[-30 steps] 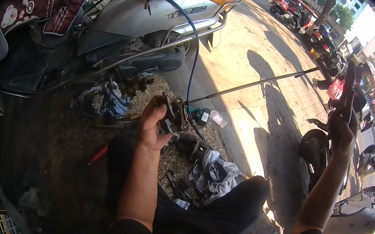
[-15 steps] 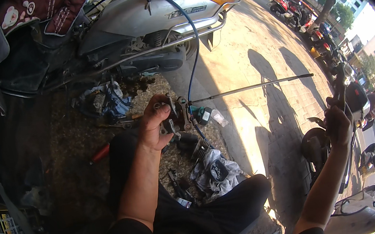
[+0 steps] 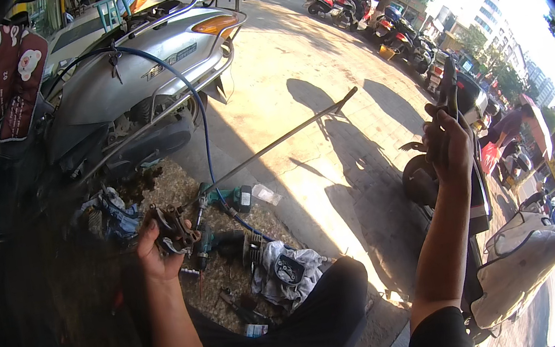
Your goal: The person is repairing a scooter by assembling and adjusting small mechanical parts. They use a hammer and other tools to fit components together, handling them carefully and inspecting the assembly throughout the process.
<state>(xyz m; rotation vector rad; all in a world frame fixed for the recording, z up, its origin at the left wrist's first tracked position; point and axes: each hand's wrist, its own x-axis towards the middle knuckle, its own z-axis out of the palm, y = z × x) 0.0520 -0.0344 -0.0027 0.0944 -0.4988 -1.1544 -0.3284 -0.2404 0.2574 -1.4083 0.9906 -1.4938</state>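
My left hand (image 3: pixel 156 260) grips a small greasy metal assembly (image 3: pixel 176 227) with levers on it. A long thin metal rod (image 3: pixel 267 146) stretches rightward from beside that part; whether they are joined, I cannot tell. My right hand (image 3: pixel 449 146) is closed on a dark, elongated tool (image 3: pixel 449 82), pointing upward at the right. Below and right of the assembly, a green cordless drill (image 3: pixel 205 247) lies on the speckled mat (image 3: pixel 168 176). Near it are a cylinder with fins (image 3: pixel 253 253) and a black part (image 3: pixel 288 269) on a crumpled grey rag (image 3: pixel 311 264).
A silver scooter (image 3: pixel 123 81) stands at upper left with a blue hose (image 3: pixel 207 144) hanging from it. A covered object (image 3: pixel 514 268) is at lower right. Parked scooters (image 3: pixel 361 12) line the sunlit pavement (image 3: pixel 281 45). A person (image 3: pixel 505 127) is among vehicles at far right.
The view has tilted up toward the street. My left hand and the assembly appear further left and lower; my right hand and its tool appear higher and further left. Both grips persist.
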